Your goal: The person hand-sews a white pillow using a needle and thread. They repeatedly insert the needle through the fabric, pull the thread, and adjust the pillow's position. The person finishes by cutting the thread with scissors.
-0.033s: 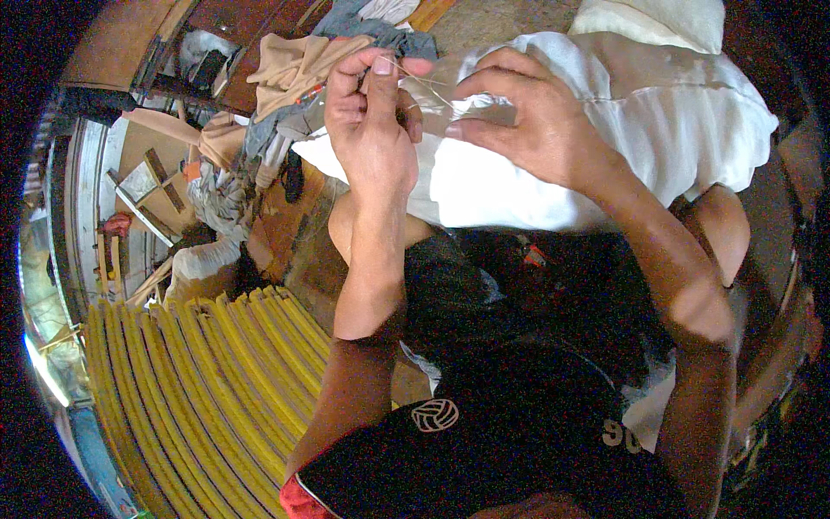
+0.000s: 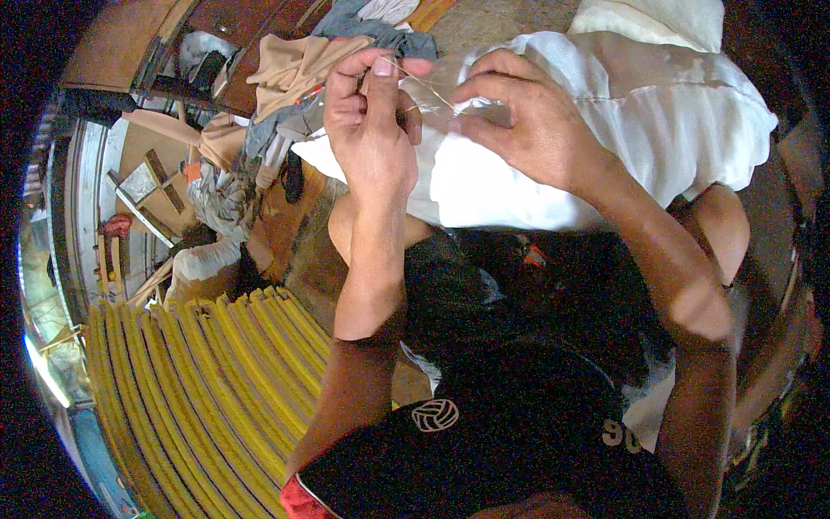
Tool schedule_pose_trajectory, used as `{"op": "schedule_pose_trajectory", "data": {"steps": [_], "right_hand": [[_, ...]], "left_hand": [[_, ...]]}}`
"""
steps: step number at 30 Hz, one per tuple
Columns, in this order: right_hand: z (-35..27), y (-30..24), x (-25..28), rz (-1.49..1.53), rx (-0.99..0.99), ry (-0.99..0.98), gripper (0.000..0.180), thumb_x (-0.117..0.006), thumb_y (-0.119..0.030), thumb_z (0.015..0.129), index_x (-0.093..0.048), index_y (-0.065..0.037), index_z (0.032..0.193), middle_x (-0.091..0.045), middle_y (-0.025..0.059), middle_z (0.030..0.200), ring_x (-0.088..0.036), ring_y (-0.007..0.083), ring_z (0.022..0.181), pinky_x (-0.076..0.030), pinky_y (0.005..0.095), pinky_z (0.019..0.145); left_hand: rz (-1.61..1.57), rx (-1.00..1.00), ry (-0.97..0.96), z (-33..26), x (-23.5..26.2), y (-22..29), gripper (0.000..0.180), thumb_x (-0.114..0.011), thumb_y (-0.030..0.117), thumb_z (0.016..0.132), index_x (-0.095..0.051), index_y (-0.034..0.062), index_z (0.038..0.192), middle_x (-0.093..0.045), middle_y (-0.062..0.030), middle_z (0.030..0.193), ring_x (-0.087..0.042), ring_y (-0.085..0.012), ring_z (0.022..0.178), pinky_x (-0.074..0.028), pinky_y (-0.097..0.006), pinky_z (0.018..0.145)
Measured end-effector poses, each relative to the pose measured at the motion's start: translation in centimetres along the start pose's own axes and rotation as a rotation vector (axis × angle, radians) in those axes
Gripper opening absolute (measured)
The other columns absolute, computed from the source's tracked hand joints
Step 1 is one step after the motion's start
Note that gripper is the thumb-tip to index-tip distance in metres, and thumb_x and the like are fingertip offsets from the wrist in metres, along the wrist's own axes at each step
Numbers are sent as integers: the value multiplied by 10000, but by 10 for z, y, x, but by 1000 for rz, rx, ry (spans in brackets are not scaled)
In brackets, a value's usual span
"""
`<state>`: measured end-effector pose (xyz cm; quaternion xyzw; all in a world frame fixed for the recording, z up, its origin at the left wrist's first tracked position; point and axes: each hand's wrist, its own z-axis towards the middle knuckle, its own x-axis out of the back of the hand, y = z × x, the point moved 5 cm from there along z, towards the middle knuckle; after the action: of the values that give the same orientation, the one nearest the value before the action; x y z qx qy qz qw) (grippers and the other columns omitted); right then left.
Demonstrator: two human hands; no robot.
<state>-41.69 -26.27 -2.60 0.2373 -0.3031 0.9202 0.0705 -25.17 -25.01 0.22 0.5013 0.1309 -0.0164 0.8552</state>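
Observed: a seated person works with both hands raised above a large white cloth, which lies across the knees. Step in hand, as I judge it from where I stand: a thin pale thread is being handled between the two hands, just above the cloth. Left hand: thumb and forefinger pinch the thread where it shows highest; the lower fingers are curled. Right hand: fingers bent toward the thumb, a gap showing behind the tips; the thread reaches the forefinger's tip, but I cannot tell whether it is gripped there. In my judgement, the next move calls for a firm left pinch and a steady right hand, with the fine strand kept from snagging or slipping. Alignment: the thread's long axis slants from the left thumb down and rightward to the right forefinger; it appears crossed or doubled midway, too fine to confirm. The cloth runs lengthwise from side to side, a pointed corner leftward, its broad end rightward. A yellow ribbed stack occupies the person's left side
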Motion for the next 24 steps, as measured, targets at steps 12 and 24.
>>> {"op": "schedule_pose_trajectory", "data": {"steps": [12, 24], "right_hand": [[7, 22, 48, 613, -554, -34, 258, -625, -255, 967, -680, -16, 1048, -703, 55, 986, -644, 128, 953, -480, 281, 894], [18, 36, 21, 224, -365, -110, 266, -619, -246, 984, -677, 11, 1015, -671, 21, 856, -604, 93, 812, -493, 252, 750]], "left_hand": [[1054, 1, -212, -32, 19, 40, 174, -719, 142, 888, -730, 18, 1009, -737, -117, 927, -639, -184, 641, -514, -286, 639], [1286, 60, -120, -93, 85, 76, 125, -722, 135, 883, -721, 25, 942, -718, -156, 844, -695, -295, 716, -535, -356, 682]]}}
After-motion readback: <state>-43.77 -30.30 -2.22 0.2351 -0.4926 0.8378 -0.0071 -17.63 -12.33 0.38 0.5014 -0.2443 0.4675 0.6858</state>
